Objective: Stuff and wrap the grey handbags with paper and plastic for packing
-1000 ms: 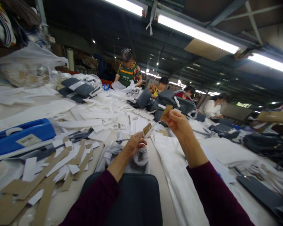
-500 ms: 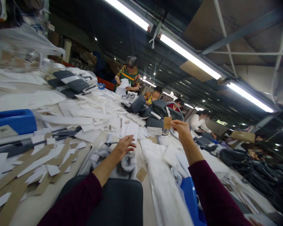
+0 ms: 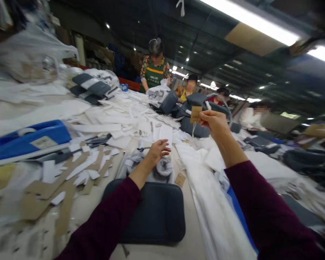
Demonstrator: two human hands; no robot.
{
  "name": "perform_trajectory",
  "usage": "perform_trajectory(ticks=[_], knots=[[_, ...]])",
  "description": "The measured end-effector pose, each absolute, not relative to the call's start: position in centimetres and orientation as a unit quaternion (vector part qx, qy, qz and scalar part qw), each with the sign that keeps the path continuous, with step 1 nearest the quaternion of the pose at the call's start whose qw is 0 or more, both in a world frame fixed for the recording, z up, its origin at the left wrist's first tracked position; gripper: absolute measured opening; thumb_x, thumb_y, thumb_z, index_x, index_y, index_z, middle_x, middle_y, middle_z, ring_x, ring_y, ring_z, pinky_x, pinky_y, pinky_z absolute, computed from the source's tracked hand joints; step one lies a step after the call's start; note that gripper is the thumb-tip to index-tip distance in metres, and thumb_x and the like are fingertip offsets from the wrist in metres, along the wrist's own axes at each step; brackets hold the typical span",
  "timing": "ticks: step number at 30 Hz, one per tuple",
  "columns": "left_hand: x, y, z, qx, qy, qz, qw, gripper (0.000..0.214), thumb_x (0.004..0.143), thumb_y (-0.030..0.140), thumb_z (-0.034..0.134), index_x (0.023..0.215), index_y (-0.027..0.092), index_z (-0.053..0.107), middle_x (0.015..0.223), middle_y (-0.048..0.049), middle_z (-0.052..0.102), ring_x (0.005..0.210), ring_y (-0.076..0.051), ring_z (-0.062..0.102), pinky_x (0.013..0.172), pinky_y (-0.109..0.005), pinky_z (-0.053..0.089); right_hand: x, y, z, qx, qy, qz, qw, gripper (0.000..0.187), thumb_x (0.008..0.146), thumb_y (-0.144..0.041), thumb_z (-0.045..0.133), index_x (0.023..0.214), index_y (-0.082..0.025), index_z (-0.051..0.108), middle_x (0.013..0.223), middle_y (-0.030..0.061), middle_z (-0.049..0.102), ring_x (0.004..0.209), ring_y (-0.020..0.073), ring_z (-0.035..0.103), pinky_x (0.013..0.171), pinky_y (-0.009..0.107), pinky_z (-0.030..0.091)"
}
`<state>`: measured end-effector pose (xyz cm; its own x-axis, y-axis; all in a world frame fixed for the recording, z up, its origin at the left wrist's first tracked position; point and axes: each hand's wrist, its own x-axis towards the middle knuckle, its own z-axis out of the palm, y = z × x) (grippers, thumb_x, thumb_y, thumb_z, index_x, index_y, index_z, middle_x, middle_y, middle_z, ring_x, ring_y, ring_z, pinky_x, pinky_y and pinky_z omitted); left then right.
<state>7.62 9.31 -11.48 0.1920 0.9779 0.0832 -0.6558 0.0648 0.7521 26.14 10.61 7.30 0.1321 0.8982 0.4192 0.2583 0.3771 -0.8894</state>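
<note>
Currently | your pale table [image 3: 193,220]: brown and white strips [image 3: 82,169] at eight o'clock, dark rounded piece [image 3: 158,213] at six | room: tube light [image 3: 254,18] at one, aproned co-worker [image 3: 155,75] at twelve | your left hand [image 3: 157,153]: central, fingers loosely spread, contact unclear | your right hand [image 3: 214,122]: thumb and fingers pinching a brown tag [image 3: 195,114], two o'clock

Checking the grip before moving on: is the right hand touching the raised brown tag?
Touching: the head view shows the right hand pinching the brown tag at one edge.
</note>
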Motion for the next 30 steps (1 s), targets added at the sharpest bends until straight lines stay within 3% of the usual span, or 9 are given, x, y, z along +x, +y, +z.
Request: perform_trajectory(ticks=[4, 9, 14, 16, 19, 22, 25, 30], knots=[[7.5, 9.3, -12.1, 0.328, 0.242, 0.576, 0.709, 0.023, 0.070, 0.008, 0.063, 0.093, 0.012, 0.061, 0.081, -0.0040, 0.060, 0.059, -0.010, 0.061, 0.056, -0.022, 0.047, 18.9, 9.7, 8.0, -0.367, -0.667, 0.359, 0.539, 0.024, 0.061, -0.028, 0.082, 0.069, -0.013, 0.065, 0.055, 0.0003, 0.060, 0.046, 0.0093, 0.055, 0.044, 0.020, 0.044], [7.6, 9.9, -12.8, 0.347, 0.240, 0.579, 0.698, 0.021, 0.071, 0.013, 0.062, 0.092, 0.011, 0.062, 0.086, -0.0070, 0.063, 0.062, -0.010, 0.061, 0.059, -0.022, 0.047, 8.7, 7.5, 9.2, -0.231, -0.715, 0.482, 0.451, 0.020, 0.072, -0.024, 0.077, 0.071, -0.012, 0.061, 0.061, -0.0002, 0.061, 0.058, 0.0114, 0.064, 0.057, 0.022, 0.054], [7.8, 10.4, -12.5, 0.351, 0.244, 0.584, 0.690, 0.016, 0.075, 0.016, 0.063, 0.090, 0.011, 0.062, 0.081, -0.0064, 0.063, 0.062, -0.011, 0.061, 0.058, -0.022, 0.047, 5.5, 8.5, 9.4, -0.197, -0.738, 0.550, 0.337, 0.017, 0.073, -0.007, 0.069, 0.089, -0.012, 0.064, 0.080, 0.0007, 0.069, 0.078, 0.0149, 0.068, 0.077, 0.031, 0.057], [7.7, 10.5, -12.3, 0.341, 0.253, 0.584, 0.692, 0.014, 0.076, 0.014, 0.062, 0.089, 0.011, 0.063, 0.083, -0.0066, 0.063, 0.061, -0.011, 0.061, 0.058, -0.022, 0.047, 8.0, 9.5, 8.2, -0.252, -0.760, 0.489, 0.347, 0.015, 0.073, -0.010, 0.068, 0.087, -0.012, 0.067, 0.079, 0.0017, 0.070, 0.076, 0.0152, 0.068, 0.074, 0.029, 0.056], [7.6, 10.1, -12.0, 0.339, 0.259, 0.582, 0.692, 0.014, 0.077, 0.011, 0.060, 0.091, 0.011, 0.063, 0.086, -0.0071, 0.063, 0.060, -0.011, 0.062, 0.058, -0.023, 0.048, 14.5, 10.7, 4.4, -0.424, -0.795, 0.288, 0.326, 0.010, 0.072, -0.016, 0.067, 0.081, -0.012, 0.071, 0.068, 0.0024, 0.069, 0.065, 0.0150, 0.065, 0.063, 0.025, 0.052], [7.6, 9.9, -11.7, 0.345, 0.253, 0.590, 0.684, 0.014, 0.079, 0.011, 0.058, 0.091, 0.012, 0.064, 0.088, -0.0065, 0.062, 0.060, -0.010, 0.062, 0.058, -0.023, 0.048, 21.6, 11.1, -1.3, -0.604, -0.783, 0.064, 0.131, 0.013, 0.075, -0.015, 0.062, 0.080, -0.015, 0.074, 0.072, 0.0034, 0.071, 0.074, 0.0161, 0.065, 0.068, 0.024, 0.048], [7.6, 9.9, -11.7, 0.360, 0.251, 0.601, 0.669, 0.016, 0.078, 0.009, 0.055, 0.091, 0.012, 0.064, 0.092, -0.0066, 0.060, 0.061, -0.009, 0.062, 0.058, -0.022, 0.049, 26.1, 10.4, -6.9, -0.648, -0.759, 0.039, 0.057, 0.015, 0.070, -0.009, 0.062, 0.077, -0.016, 0.074, 0.078, 0.0056, 0.071, 0.078, 0.0173, 0.064, 0.071, 0.024, 0.046], [7.7, 9.8, -11.7, 0.381, 0.254, 0.617, 0.640, 0.020, 0.075, 0.010, 0.055, 0.092, 0.012, 0.065, 0.095, -0.0065, 0.060, 0.063, -0.009, 0.062, 0.059, -0.021, 0.049, 27.5, 9.5, -12.2, -0.668, -0.742, 0.033, 0.055, 0.013, 0.065, -0.004, 0.060, 0.070, -0.012, 0.069, 0.098, 0.0143, 0.065, 0.100, 0.0259, 0.056, 0.084, 0.033, 0.041]])
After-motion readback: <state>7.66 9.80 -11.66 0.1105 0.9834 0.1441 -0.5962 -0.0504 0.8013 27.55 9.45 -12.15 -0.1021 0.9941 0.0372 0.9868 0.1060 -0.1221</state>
